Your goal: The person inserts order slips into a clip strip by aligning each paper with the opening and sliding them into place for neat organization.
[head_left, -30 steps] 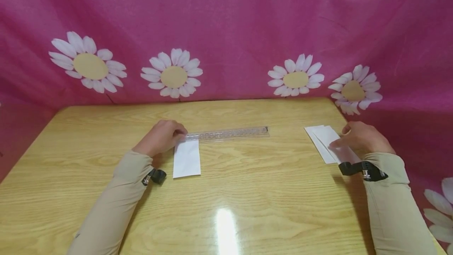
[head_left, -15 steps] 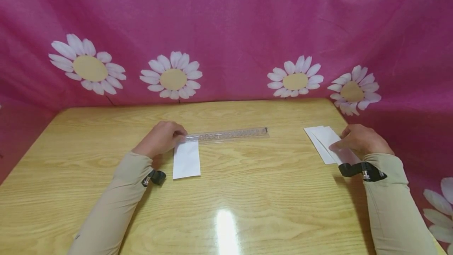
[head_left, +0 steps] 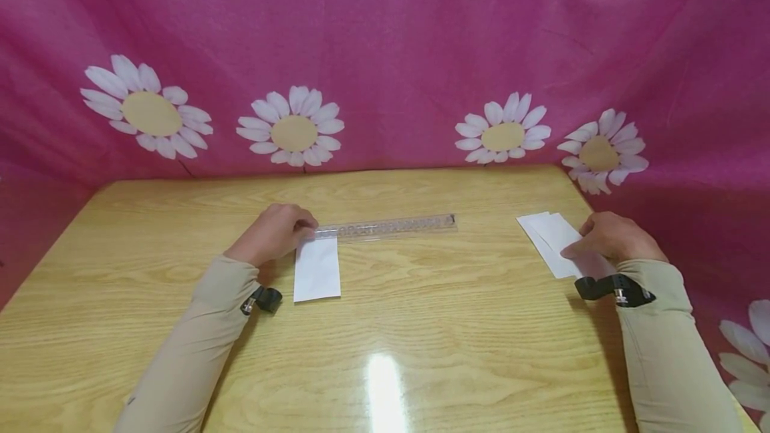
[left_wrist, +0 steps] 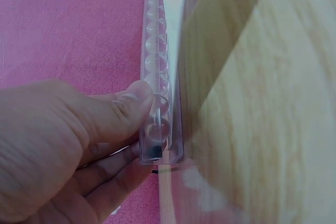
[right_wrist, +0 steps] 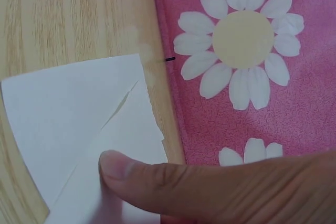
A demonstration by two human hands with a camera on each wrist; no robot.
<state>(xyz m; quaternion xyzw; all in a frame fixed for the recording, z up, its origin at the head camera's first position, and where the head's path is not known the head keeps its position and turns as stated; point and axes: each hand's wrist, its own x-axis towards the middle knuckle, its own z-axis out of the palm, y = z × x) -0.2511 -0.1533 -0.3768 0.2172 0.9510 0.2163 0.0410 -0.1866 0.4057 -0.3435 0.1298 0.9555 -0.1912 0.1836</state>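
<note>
Two hands pinch: left hand (head_left: 275,232) the strip (head_left: 391,226), right hand (head_left: 622,238) the papers (head_left: 556,231) near right edge of the surface (head_left: 433,313). If this second pinch loosens, papers could slip off.

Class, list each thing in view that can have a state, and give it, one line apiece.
Clear plastic strip: pinched at one end by the left hand
Left white paper: lying flat on the wood-grain table
Right white papers: overlapping askew, held by the right hand
Flowered pink cloth: hanging, lightly creased
Tan sleeves: long, wrinkled
</note>
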